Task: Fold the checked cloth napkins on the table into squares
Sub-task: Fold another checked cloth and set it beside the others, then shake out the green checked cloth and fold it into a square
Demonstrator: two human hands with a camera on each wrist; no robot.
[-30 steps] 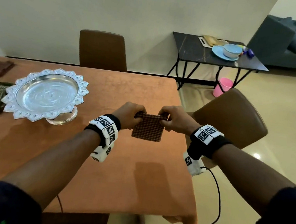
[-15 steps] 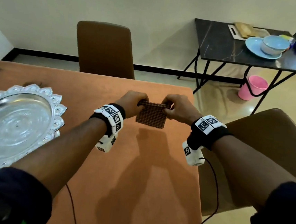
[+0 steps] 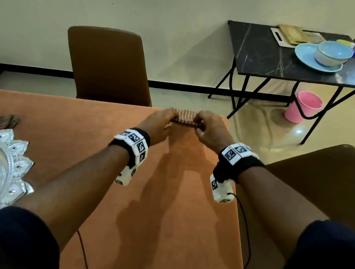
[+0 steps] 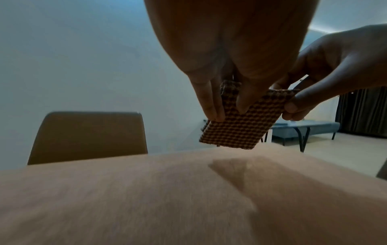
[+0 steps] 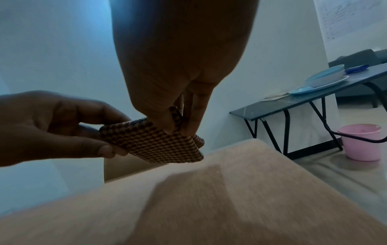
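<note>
Holding the folded checked napkin (image 3: 184,118) between both hands, you have it just above the far right part of the orange bench (image 3: 165,209), not yet resting on it: both wrist views show a gap between its lower edge and the bench top. Your left hand (image 3: 159,122) pinches its left edge with thumb and fingers (image 4: 211,106), and your right hand (image 3: 209,130) pinches the opposite edge (image 5: 178,122), so each hand is closed on cloth and neither is free. To finish this well, I judge you should keep the layers pinched flat and aligned, lower the square so its whole underside meets the bench at once, then let go with both hands together, or press one palm on top before releasing the other, so the fold does not spring open. Keep clear of the bench edge beyond your right hand, since cloth set too near it could slide off. From the head view the napkin is foreshortened and mostly covered by your knuckles, so whether its corners line up is hard to judge. How many layers it has cannot be counted. To the left of your left hand, the silver pedestal tray (image 3: 6,172) is cut off by the frame, and the dark cloth (image 3: 2,120) beyond it is too small to make out as folded or not.
</note>
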